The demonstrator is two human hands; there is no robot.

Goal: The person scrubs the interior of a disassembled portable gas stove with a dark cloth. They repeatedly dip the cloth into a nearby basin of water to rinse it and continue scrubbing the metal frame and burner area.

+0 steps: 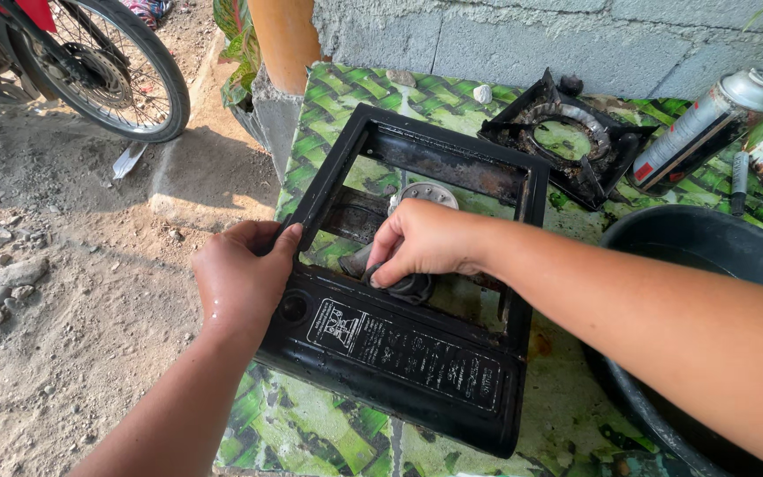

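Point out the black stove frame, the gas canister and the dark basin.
black stove frame (404,353): head view, on its front panel below the hands.
gas canister (704,124): head view, on the middle of its silver body.
dark basin (699,231): head view, on its near rim.

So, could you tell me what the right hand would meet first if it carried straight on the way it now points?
Probably the left hand: the right hand, gripping a dark rag, points leftward across the black stove frame toward it. Depth is unclear.
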